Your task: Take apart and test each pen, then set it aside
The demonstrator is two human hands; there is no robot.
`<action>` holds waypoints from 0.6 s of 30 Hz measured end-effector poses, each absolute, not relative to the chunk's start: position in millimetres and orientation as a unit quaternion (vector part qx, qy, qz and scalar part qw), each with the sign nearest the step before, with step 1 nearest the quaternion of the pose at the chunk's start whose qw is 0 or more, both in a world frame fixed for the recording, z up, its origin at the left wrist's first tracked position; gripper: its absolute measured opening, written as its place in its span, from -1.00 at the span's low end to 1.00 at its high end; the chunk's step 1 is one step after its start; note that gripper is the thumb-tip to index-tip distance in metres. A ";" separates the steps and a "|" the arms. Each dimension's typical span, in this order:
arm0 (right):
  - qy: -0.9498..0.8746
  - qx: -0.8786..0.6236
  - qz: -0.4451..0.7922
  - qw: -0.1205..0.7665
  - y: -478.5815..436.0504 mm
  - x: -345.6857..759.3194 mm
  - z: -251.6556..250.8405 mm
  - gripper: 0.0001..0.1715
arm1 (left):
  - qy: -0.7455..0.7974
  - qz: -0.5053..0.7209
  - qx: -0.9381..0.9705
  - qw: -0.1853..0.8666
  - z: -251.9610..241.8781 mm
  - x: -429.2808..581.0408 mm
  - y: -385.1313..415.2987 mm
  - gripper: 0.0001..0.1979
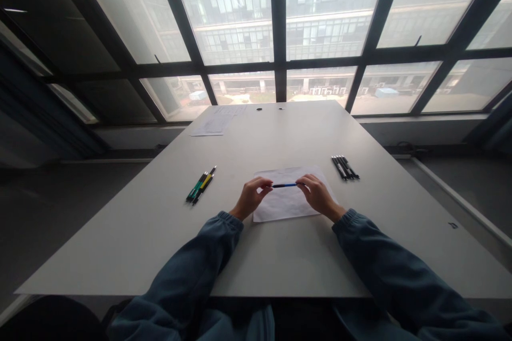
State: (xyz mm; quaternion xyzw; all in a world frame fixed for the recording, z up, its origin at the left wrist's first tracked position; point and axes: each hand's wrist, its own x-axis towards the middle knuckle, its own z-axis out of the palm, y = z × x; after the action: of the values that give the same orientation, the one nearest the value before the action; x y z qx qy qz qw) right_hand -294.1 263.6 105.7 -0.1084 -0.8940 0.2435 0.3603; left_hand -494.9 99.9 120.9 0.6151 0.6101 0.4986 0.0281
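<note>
A blue and black pen lies level between my two hands, above a white sheet of paper. My left hand pinches its dark left end. At the other end, the fingers of my right hand are closed on the blue part. The pen's tips are hidden by my fingers. To the left rests a small group of pens with green, yellow and black barrels. On the right, several black pens lie side by side.
Printed sheets lie at the far left of the white table. Two small round fittings show near its far edge. A small dark mark or object is at the right. Large windows stand beyond the table.
</note>
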 end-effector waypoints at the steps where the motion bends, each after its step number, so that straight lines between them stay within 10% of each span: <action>1: -0.894 -0.109 0.245 0.360 263.5 -294.0 105.7 -0.85 | 0.611 0.502 0.612 0.027 120.8 -494.7 100.0 -0.85; 18: -0.899 -0.059 0.303 0.311 263.1 -294.3 101.9 -0.84 | 0.569 0.675 0.427 0.196 125.4 -484.4 100.4 -0.69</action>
State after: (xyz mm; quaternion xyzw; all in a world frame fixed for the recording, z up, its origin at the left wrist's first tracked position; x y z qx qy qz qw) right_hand -294.3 263.1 101.9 -0.0591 -0.8989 0.3028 0.3111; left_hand -484.4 100.4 125.4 0.4271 0.5690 0.6749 0.1958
